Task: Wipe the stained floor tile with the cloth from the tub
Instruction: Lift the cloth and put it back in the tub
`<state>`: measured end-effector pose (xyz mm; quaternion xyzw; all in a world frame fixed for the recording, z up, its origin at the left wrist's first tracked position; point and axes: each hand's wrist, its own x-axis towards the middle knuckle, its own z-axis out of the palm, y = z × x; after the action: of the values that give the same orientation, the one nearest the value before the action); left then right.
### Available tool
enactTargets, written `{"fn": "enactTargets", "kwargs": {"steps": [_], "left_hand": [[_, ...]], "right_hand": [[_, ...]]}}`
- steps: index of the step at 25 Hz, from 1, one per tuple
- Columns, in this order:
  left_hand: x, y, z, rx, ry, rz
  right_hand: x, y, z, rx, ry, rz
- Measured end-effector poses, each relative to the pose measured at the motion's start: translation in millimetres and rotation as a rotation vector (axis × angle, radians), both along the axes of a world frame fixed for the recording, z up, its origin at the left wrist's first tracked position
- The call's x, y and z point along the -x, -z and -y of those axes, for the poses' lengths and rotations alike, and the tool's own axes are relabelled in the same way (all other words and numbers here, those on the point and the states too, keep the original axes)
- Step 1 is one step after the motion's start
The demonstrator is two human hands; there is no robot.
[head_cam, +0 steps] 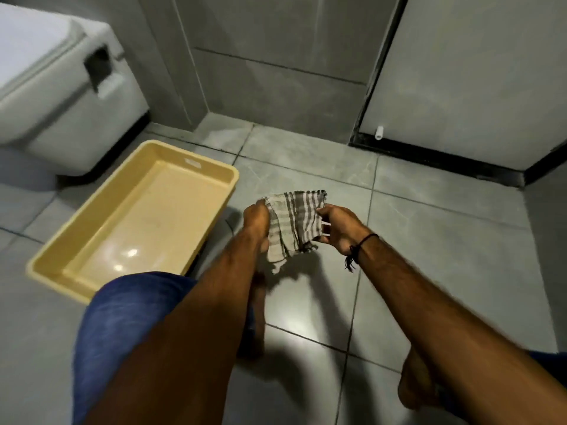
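Note:
A grey and white striped cloth (pixel 291 222) hangs in the air above the grey floor tiles (pixel 435 240), held between both hands. My left hand (pixel 256 220) grips its left edge and my right hand (pixel 337 230) pinches its right edge. A black cord is tied round the right wrist. The yellow plastic tub (pixel 181 167) lies on the floor to the left of the hands, with nothing inside it. I cannot make out a clear stain on the tiles; a faint dark mark shows beside the tub's right edge.
A white toilet cistern (pixel 58 87) stands at the back left behind the tub. Grey tiled walls (pixel 276 41) close the back, and a pale door (pixel 475 72) with a dark frame stands at the back right. My knee in blue shorts (pixel 122 317) and bare feet (pixel 420 384) are in the foreground.

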<state>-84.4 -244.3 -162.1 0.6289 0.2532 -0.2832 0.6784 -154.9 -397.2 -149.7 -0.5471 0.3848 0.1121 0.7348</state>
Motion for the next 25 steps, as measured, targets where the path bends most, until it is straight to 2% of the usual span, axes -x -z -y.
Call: {"fn": "enactTargets", "kwargs": {"steps": [2, 3, 8, 14, 20, 23, 25], "left_hand": [[-21.4, -23.3, -37.0, 0.095, -0.023, -0.004], [-31.6, -33.4, -54.2, 0.074, -0.018, 0.017], [-76.9, -59.4, -147.6, -0.248, -0.020, 0.119], [-93.9, -18.3, -231.6, -0.395, -0.131, 0.001], [-97.3, 31.1, -256.5, -0.480, -0.179, -0.111], [-101.3, 35.3, -258.2, -0.674, -0.060, -0.066], [-100.6, 25.6, -258.0, -0.935, 0.117, 0.021]], "right_hand": [[-28.7, -23.0, -19.4, 0.066, -0.056, 0.014], [-44.1, -31.4, -29.3, 0.106, -0.097, 0.029], [-127.7, -46.6, -105.9, 0.310, -0.329, 0.133], [-197.5, -3.2, -186.4, 0.649, -0.593, 0.219], [-222.2, 56.0, -219.5, 0.756, -0.787, 0.222], [-223.6, 59.1, -216.3, 0.777, -0.719, 0.257], [-216.7, 42.0, -205.3, 0.811, -0.659, 0.310]]}}
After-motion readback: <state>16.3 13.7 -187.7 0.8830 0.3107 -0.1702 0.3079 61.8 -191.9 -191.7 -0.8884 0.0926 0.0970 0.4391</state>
